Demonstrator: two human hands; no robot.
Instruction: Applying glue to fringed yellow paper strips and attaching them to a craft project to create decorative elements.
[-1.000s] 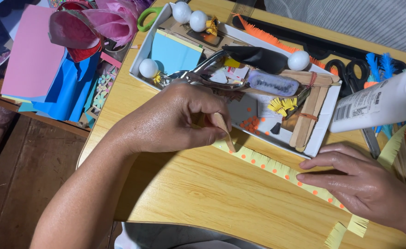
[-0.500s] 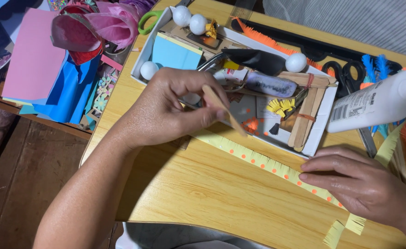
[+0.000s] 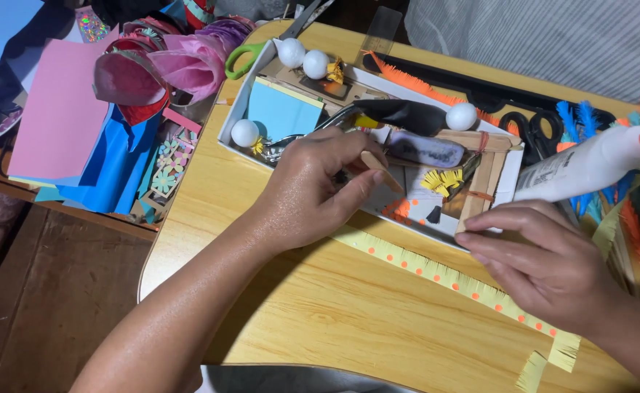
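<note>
white tray (image 3: 227,131) on the worktop (image 3: 334,320) holds foam balls (image 3: 245,132), blue card (image 3: 282,110), craft sticks (image 3: 482,182); left hand (image 3: 313,191) pinches a wooden stick (image 3: 380,169) over it, right hand (image 3: 553,266) rests fingers together, seemingly pressing the yellow fringed strip (image 3: 436,273), partly hidden beneath

Paper strip (image 3: 436,273) on table (image 3: 320,320), tray (image 3: 236,116) behind it, paper stack (image 3: 58,124) left, glue bottle (image 3: 589,167) right

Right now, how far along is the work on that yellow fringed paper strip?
Done: the yellow fringed paper strip is cut along one edge and lies flat on the wooden table. In hand: the left hand pinches a wooden stick; the right hand reaches over the strip, beside the white glue bottle. Left: the strip is unrolled, with no visible glue.
</note>
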